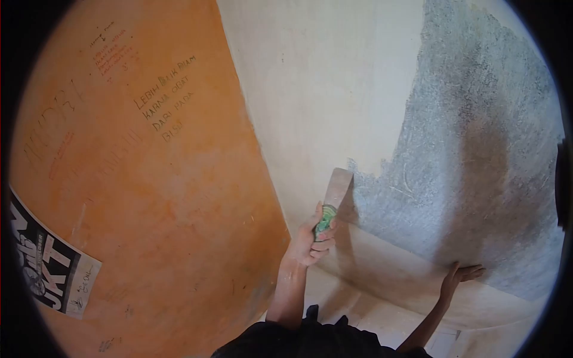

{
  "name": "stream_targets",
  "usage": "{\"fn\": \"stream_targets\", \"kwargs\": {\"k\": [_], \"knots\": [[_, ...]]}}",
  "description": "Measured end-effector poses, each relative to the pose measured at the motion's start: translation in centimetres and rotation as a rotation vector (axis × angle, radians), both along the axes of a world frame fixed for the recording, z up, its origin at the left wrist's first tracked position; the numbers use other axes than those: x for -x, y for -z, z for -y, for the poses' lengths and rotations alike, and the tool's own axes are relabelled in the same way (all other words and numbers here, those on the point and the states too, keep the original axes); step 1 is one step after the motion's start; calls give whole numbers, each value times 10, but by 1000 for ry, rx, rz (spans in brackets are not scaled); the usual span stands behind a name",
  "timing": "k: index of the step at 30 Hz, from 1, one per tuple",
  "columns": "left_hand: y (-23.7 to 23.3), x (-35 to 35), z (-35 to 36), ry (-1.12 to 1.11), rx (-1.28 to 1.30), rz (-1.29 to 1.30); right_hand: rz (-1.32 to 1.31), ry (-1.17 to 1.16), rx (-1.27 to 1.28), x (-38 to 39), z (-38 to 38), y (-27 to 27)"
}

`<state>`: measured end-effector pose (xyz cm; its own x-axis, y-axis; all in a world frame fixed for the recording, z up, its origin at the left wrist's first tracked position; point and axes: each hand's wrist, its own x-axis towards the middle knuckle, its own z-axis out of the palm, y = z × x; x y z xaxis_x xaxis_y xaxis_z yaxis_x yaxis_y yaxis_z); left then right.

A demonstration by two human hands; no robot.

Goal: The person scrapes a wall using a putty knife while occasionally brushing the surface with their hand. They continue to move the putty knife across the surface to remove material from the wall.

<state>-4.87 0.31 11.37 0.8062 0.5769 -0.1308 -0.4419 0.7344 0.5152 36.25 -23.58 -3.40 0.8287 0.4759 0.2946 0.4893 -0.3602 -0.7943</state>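
My left hand (pixel 314 238) is wrapped round the green patterned handle of a scraper (pixel 339 184). The wide metal blade points up and lies at the wall, by the border between the smooth pale surface (pixel 334 89) and the rough grey patch (pixel 412 191). Lower on the right, my right hand (pixel 468 272) rests against the lower part of the grey patch. Its fingers are stretched out to the right, and no object shows in it.
An orange wall (pixel 179 197) with handwriting meets the pale wall at a corner on the left. A black and white poster (pixel 74 280) hangs at the lower left. Shadows fall across the grey patch. Dark clothing (pixel 310 343) shows at the bottom edge.
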Motion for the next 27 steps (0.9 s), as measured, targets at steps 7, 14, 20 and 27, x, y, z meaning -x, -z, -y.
{"fn": "stream_targets", "kwargs": {"k": [7, 14, 20, 27], "knots": [[13, -10, 7, -71, -11, -84, -27, 35, -23, 13, 12, 0], [-6, -15, 3, -93, -23, -90, -83, 12, -28, 8, 14, 3], [-11, -9, 4, -56, -12, -34, -23, 71, -58, -1, 15, 10], [1, -14, 7, -76, -140, -172, 81, 166, -93, -6, 14, 16]]}}
